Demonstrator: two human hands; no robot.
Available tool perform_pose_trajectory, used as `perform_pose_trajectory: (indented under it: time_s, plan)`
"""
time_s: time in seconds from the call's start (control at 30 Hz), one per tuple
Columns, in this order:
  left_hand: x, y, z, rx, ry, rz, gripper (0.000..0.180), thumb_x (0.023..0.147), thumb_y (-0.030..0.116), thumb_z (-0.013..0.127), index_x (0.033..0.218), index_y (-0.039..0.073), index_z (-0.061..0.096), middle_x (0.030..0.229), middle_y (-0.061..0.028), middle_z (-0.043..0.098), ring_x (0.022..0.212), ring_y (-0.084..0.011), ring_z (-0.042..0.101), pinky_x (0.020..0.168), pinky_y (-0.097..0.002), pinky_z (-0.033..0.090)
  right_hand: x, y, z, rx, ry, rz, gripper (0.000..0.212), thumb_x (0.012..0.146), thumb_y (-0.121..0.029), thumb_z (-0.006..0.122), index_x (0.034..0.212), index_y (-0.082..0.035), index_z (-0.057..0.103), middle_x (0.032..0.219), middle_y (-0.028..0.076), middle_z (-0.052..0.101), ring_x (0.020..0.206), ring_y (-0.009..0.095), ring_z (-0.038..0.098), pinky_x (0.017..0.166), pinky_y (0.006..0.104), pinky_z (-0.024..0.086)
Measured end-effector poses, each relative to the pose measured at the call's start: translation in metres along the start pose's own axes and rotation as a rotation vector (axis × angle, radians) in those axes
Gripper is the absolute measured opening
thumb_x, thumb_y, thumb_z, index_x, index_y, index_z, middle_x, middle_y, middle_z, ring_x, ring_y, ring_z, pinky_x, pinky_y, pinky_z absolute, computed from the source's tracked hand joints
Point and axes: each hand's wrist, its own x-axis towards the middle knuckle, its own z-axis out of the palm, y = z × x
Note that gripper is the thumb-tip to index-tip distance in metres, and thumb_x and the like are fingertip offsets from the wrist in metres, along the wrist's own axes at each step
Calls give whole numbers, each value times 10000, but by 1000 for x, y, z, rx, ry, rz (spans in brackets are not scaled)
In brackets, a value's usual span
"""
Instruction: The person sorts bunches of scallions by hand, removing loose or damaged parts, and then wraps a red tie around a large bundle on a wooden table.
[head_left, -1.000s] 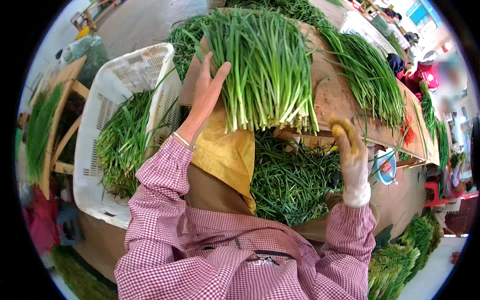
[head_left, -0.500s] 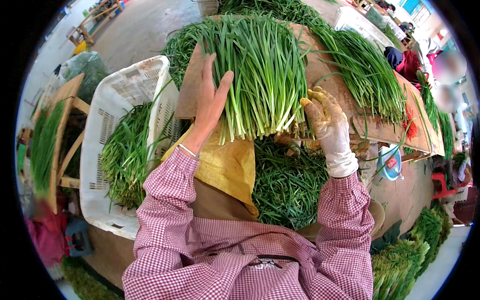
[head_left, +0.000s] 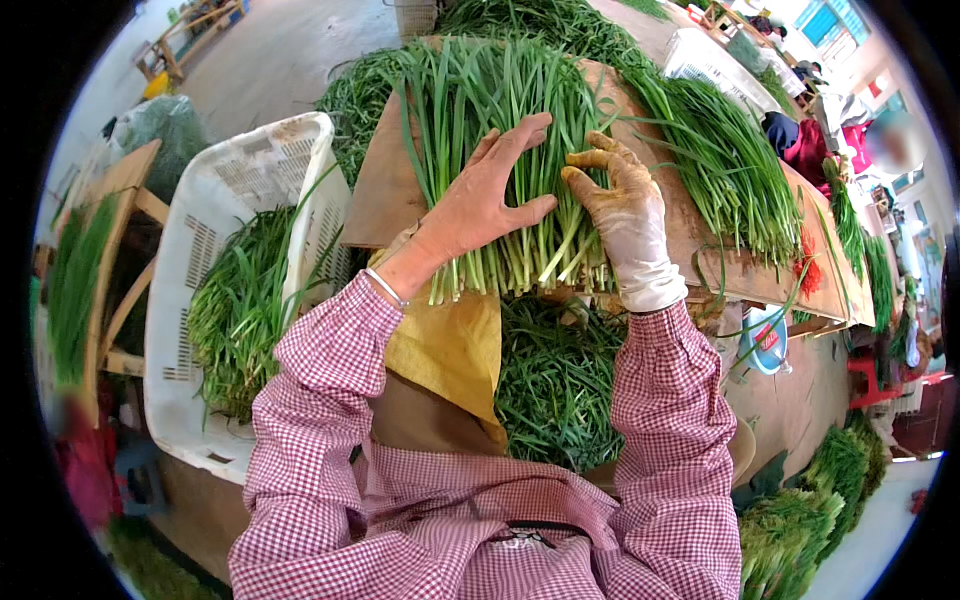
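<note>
A broad layer of garlic chives (head_left: pixel 450 130) lies on the wooden board (head_left: pixel 375 205), leaf tips pointing away and pale stalk ends toward me, some overhanging the near edge. Across its middle reaches my left hand (head_left: pixel 480 195), bare with a bracelet at the wrist, its fingers stretched and thumb apart. My right hand (head_left: pixel 632 215), in a stained whitish glove, stands at the layer's right side with fingers bent and thumb spread from them. Neither hand grips a bunch; whether the fingertips touch the leaves is hard to tell.
On the left stands a white plastic crate (head_left: pixel 165 320) with more chives inside. A second chive pile (head_left: pixel 730 160) lies on the board's right, near red ties (head_left: pixel 806 258). Loose greens (head_left: pixel 560 390) fill the space below the board, beside a yellow cloth (head_left: pixel 450 350).
My left hand has moved from the layer's left edge rightward over its middle. My right hand has shifted slightly left and up against the stalks. The view has moved a little.
</note>
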Motion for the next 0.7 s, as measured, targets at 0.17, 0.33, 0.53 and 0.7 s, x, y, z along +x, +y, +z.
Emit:
perform_pose_trajectory:
  time_s: [0.17,0.33,0.53,0.7]
  plan:
    - [-8,-8,-4,7,37,39,751,803,260,638,1422,92,248,1358,-145,445,1286,-263,409,1120,-436,178,1,-12,6,-55,25,-17,295,721,-300,752,877,-59,683,1121,189,620,1011,319,601,856,400,467]
    - [-11,-10,-4,88,35,65,687,844,290,572,1423,97,258,1384,-127,414,1295,-264,393,1119,-435,177,3,-7,7,-128,82,-95,295,732,-304,745,863,-49,678,1081,175,636,991,322,606,858,389,465]
    - [-15,-12,-5,132,44,70,617,873,272,527,1416,101,288,1392,-98,403,1302,-245,382,1120,-444,159,8,-6,7,-93,111,-38,267,764,-284,721,872,-43,680,1092,161,638,992,325,606,849,393,471]
    - [-16,-7,-4,219,49,109,534,895,251,504,1389,137,337,1430,-50,381,1321,-251,362,1124,-473,139,9,-7,9,-89,32,-116,260,778,-231,724,903,-6,681,1089,177,638,987,306,613,852,371,477]
